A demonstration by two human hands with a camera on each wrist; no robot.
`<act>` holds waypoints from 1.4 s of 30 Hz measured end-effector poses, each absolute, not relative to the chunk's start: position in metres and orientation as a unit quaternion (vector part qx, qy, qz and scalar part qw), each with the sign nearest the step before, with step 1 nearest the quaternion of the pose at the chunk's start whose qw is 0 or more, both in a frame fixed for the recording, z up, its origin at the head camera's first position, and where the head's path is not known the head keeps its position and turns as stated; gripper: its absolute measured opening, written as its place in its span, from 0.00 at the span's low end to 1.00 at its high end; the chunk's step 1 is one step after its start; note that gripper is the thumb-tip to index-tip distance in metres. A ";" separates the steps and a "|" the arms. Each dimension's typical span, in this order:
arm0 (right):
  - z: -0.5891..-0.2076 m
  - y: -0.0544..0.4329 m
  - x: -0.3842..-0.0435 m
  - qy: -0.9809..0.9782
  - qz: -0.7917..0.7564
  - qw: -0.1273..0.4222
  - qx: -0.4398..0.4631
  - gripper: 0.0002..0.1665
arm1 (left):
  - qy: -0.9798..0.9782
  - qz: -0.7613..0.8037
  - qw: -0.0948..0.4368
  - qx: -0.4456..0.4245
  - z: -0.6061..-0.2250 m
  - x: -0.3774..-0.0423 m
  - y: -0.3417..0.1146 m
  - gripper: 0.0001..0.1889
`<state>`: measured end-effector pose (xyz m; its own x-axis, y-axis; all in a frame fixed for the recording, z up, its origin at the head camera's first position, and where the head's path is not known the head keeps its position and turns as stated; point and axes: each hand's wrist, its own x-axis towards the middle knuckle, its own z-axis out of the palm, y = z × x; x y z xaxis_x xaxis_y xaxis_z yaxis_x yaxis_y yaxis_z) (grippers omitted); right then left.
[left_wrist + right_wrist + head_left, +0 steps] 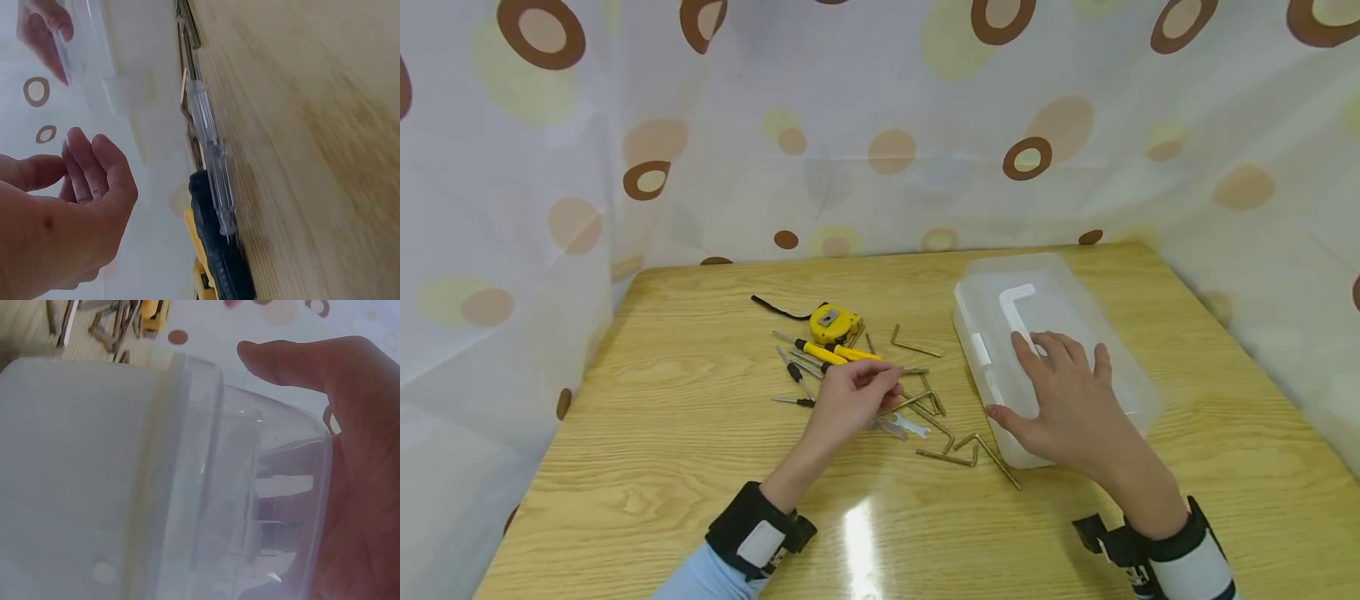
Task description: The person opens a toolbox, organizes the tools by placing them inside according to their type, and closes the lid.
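Note:
My left hand [850,396] hovers over a loose pile of tools. Its fingers bend loosely toward the thumb, and in the left wrist view nothing shows between them. Below and around it lie L-shaped brass-coloured rods [946,457], a small flat wrench [912,427] and clear-handled screwdrivers [203,112]. Over the lid of a translucent plastic box [1075,308] my right hand [1071,400] spreads its fingers, with the thumb at the box's left edge. In the right wrist view that thumb stands clear of the plastic; whether the fingertips touch the lid is hard to tell.
A yellow tape measure [833,323] with a black strap sits behind the pile. Yellow-and-black screwdrivers [823,353] and thin black-handled ones [793,372] lie left of centre. A spotted white curtain [891,200] hangs behind the wooden table [647,400].

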<state>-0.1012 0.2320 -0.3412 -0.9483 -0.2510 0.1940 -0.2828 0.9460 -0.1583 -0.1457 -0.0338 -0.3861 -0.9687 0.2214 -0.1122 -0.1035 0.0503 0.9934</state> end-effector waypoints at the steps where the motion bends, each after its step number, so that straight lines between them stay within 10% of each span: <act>1: -0.340 0.228 -0.101 -0.983 0.092 0.083 0.138 0.51 | 0.712 0.689 0.126 0.040 -0.386 -0.148 -0.030 0.14; 18: -0.338 0.194 -0.091 -0.977 0.079 0.092 0.175 0.49 | 0.654 0.705 0.276 -0.013 -0.393 -0.176 0.017 0.33; 42: -0.349 0.199 -0.102 -0.955 0.075 0.192 0.212 0.47 | 0.609 0.732 0.299 -0.056 -0.399 -0.178 0.029 0.30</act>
<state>-0.1021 0.1990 -0.3493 -0.8362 -0.3757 0.3995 -0.4337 0.8989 -0.0623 -0.1784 0.0294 -0.3993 -0.8145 0.3701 -0.4468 -0.5066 -0.0785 0.8586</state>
